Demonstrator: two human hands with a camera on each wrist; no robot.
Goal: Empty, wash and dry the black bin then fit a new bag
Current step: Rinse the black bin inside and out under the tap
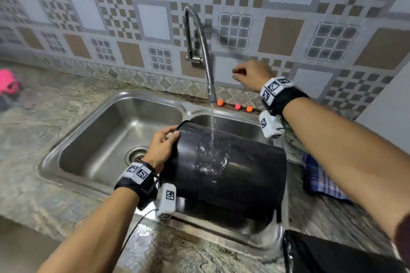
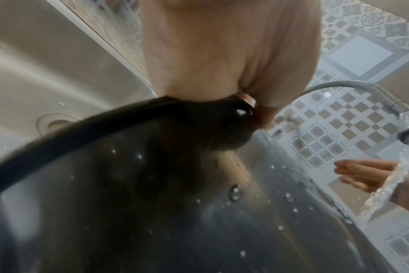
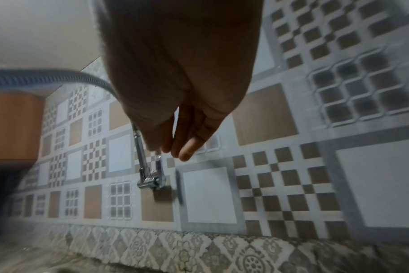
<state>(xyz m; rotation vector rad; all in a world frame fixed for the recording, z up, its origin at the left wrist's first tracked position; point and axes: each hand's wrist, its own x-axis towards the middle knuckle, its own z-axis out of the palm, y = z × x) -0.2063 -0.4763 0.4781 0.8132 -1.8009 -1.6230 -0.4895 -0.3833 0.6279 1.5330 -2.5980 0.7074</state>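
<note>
The black bin [image 1: 233, 175] lies on its side across the right basin of the steel sink [image 1: 73, 131], mouth turned to the left. My left hand [image 1: 164, 144] grips its rim at the top left; in the left wrist view the fingers [image 2: 222, 55] curl over the bin's rim [image 2: 152, 203]. Water [image 1: 212, 122] runs from the flexible tap's nozzle [image 1: 211, 95] onto the bin's outer wall and splashes there. My right hand [image 1: 248, 73] hangs in the air by the tiled wall, right of the tap, and holds nothing. Its relaxed fingers [image 3: 182, 144] are just above the tap's lever [image 3: 158, 166].
The left basin has a drain [image 1: 136, 154]. A blue checked cloth [image 1: 321, 179] lies on the stone counter right of the sink. Three small orange and pink balls [image 1: 237, 107] sit on the back ledge. A pink object [image 1: 8, 82] is far left, something black [image 1: 332, 255] at bottom right.
</note>
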